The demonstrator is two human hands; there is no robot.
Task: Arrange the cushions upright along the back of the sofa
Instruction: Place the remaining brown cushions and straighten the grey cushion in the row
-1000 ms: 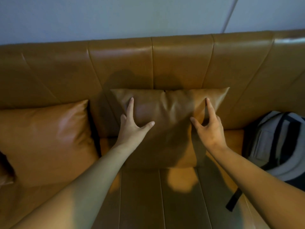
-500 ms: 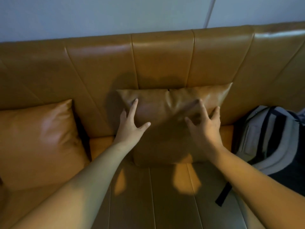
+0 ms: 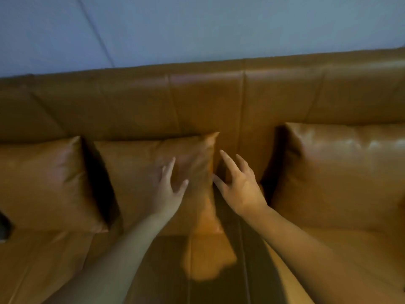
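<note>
Taking the sofa back (image 3: 208,102) as the landmark, three tan cushions are seen propped against it. At its left end a left cushion (image 3: 43,183) stands upright, its top edge resting against the padding. Just beside it, separated by a dark gap, a middle cushion (image 3: 140,172) leans upright below the centre seam of the back.

The left hand (image 3: 168,191) is laid flat on the face of this middle cushion, fingers spread and nothing gripped — a pressing or patting contact, as far as can be judged through the blur. The right hand (image 3: 238,187) is held at the cushion's right edge, in front of the bare strip of the back, fingers open and slightly curled; whether its thumb touches the cushion edge cannot be told.

Further along, toward the right end of the back, a right cushion (image 3: 341,176) is seen upright, well apart from the middle one.

The step in hand is judged to be the final settling of the middle cushion. What is called for next is probably a release of both hands, and perhaps a small shift so that the spacing is evened — the gap on its right is the wider.
</note>
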